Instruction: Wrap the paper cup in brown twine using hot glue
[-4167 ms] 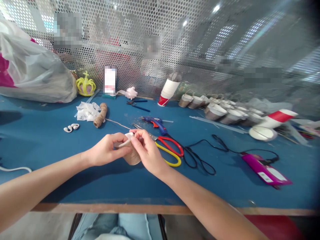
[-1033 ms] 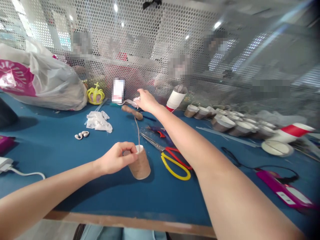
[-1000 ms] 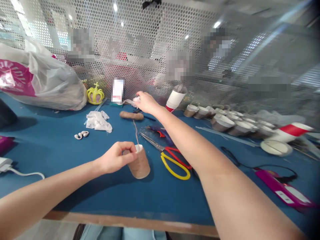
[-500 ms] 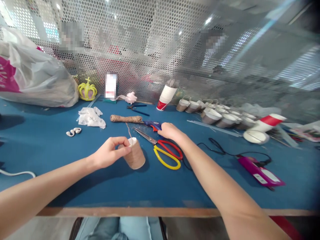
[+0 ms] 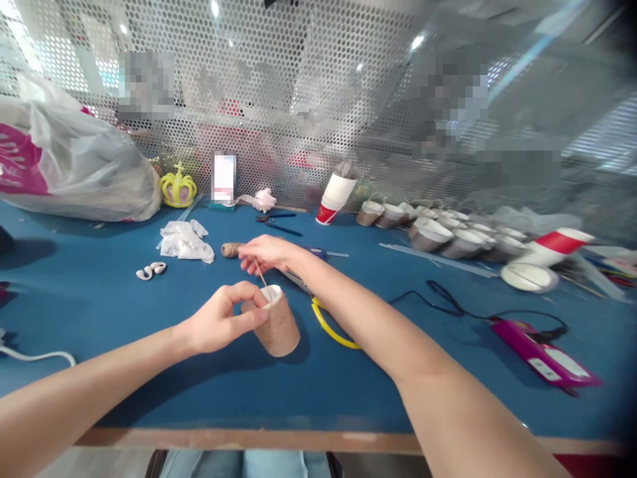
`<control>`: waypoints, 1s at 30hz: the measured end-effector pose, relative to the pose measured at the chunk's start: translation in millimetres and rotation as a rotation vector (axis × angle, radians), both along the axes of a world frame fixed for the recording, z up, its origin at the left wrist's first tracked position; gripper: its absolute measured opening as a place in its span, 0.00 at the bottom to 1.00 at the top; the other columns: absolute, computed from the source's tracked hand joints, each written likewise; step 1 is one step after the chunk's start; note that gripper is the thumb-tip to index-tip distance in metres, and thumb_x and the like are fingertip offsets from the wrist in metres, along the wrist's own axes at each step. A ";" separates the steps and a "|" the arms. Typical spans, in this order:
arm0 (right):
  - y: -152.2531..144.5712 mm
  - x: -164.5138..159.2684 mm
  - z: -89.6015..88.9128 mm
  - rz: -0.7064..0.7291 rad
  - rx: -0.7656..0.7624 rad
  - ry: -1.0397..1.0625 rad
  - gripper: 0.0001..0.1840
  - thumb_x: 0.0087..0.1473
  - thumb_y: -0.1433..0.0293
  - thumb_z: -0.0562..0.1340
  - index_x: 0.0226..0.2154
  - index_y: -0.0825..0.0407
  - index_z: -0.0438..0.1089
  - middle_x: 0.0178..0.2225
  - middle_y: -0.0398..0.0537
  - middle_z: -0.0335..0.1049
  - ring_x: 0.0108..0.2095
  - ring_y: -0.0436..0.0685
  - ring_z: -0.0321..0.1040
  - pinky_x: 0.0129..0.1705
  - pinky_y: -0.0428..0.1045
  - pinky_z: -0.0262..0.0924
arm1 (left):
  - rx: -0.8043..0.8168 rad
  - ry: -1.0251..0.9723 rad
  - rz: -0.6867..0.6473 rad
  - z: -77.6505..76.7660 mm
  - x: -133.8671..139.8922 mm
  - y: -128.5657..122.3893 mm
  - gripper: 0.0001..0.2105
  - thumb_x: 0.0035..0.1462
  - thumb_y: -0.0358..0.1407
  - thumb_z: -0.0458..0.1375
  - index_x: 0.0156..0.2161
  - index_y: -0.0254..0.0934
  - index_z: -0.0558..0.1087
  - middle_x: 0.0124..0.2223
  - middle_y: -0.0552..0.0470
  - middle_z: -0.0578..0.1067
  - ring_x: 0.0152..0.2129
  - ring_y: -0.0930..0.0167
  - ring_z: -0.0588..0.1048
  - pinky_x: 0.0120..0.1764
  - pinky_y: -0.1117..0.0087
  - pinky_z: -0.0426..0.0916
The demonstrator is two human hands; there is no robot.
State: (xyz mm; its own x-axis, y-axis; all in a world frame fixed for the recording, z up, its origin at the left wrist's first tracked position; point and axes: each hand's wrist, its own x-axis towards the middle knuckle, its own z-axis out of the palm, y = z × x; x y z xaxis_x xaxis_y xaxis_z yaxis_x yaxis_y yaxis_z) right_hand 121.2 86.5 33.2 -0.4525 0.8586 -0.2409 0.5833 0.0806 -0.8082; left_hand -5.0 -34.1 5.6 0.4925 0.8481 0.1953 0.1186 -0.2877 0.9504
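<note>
The brown-wrapped cup (image 5: 280, 326) leaned in the lower middle of the frame, pinched near its rim by your left hand (image 5: 223, 315).
A strand of twine (image 5: 261, 273) rose from the cup's mouth to your right hand (image 5: 267, 253), whose fingers were loosely curled above it; whether they gripped the strand, you could not tell. Just behind those fingers lay the twine roll (image 5: 229, 249), partly hidden. Your right forearm covered much of the scissors, leaving a yellow handle (image 5: 332, 330) showing. Left of centre were a crumpled white bag (image 5: 184, 240) and white earbuds (image 5: 150, 270); farther up lay the pliers (image 5: 283, 224), and grouped cups (image 5: 432, 234) stood at right.
</note>
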 end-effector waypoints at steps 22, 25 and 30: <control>4.1 48.4 48.4 -0.059 0.351 -0.516 0.14 0.58 0.69 0.52 0.43 0.57 0.67 0.41 0.54 0.72 0.38 0.54 0.71 0.36 0.45 0.63 | -0.062 -0.015 -0.001 -1.0 1.9 0.2 0.08 0.51 0.36 0.54 0.27 0.31 0.67 0.29 0.51 0.69 0.30 0.71 0.65 0.36 0.70 0.61; -2.4 83.7 36.1 -0.187 0.358 -0.744 0.14 0.56 0.66 0.56 0.34 0.61 0.70 0.38 0.60 0.71 0.42 0.62 0.68 0.42 0.51 0.61 | -0.065 -0.025 0.025 -4.1 2.1 1.7 0.08 0.51 0.36 0.55 0.27 0.32 0.68 0.31 0.50 0.70 0.32 0.69 0.67 0.38 0.69 0.61; -12.0 111.6 0.7 -0.213 0.295 -0.930 0.16 0.56 0.66 0.57 0.47 0.53 0.63 0.47 0.51 0.64 0.43 0.55 0.65 0.42 0.55 0.63 | -0.032 -0.056 0.056 -7.5 3.4 4.0 0.07 0.51 0.35 0.55 0.26 0.33 0.67 0.41 0.45 0.73 0.41 0.65 0.69 0.47 0.66 0.60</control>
State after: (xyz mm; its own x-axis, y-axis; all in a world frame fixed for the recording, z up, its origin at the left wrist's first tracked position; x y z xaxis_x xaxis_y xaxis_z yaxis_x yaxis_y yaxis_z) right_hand 232.8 74.5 33.9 -0.0221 0.9824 -0.1855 0.9996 0.0249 0.0128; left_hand -1.6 -30.1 -1.9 0.4333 0.8801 0.1939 0.0795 -0.2516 0.9645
